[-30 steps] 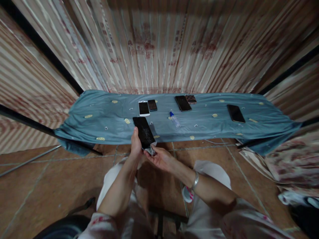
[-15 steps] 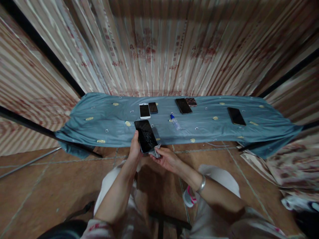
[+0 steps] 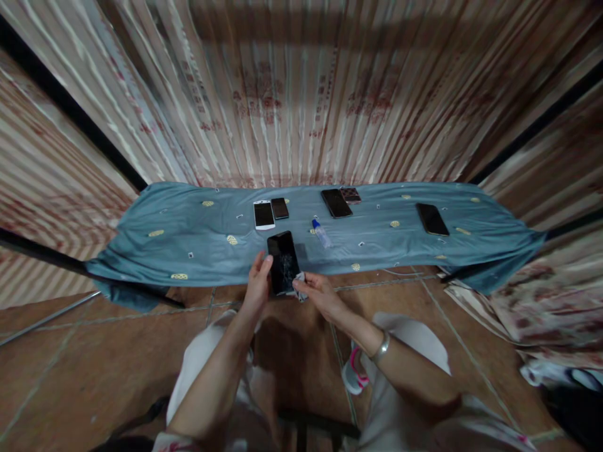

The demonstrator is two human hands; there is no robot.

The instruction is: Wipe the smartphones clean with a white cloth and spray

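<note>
While the blue cloth (image 3: pixel 179 238) is spread flat over the low bench so that everything laid on it stays in plain sight, a white-framed phone (image 3: pixel 264 215) and a smaller dark phone (image 3: pixel 279 208) are set side by side, almost touching, toward the rear edge, screens up. Nearer the front edge, the left hand (image 3: pixel 258 285) is closed around the left side of a black phone (image 3: pixel 283 262), thumb on the front and fingers behind; the phone is held upright and tilted toward the head camera, seemingly so that its cracked screen faces the person. At the phone's lower right corner, a small crumpled grey cloth (image 3: pixel 300 290) is pinched between the thumb and fingers of the right hand (image 3: pixel 319 295), which is otherwise curled loosely; the cloth is pressed against the phone's bottom edge, a position that suits wiping the glass. A silver bangle (image 3: pixel 379 346) is worn on that wrist. Just beyond the held phone, a small clear bottle with a blue cap (image 3: pixel 321 233) is lying on its side on the cloth, within easy reach. Further right, a large dark phone (image 3: pixel 336 203) is laid beside a patterned phone (image 3: pixel 350 194), touching or nearly so, and another dark phone (image 3: pixel 432 219) is placed well apart at the far right.
</note>
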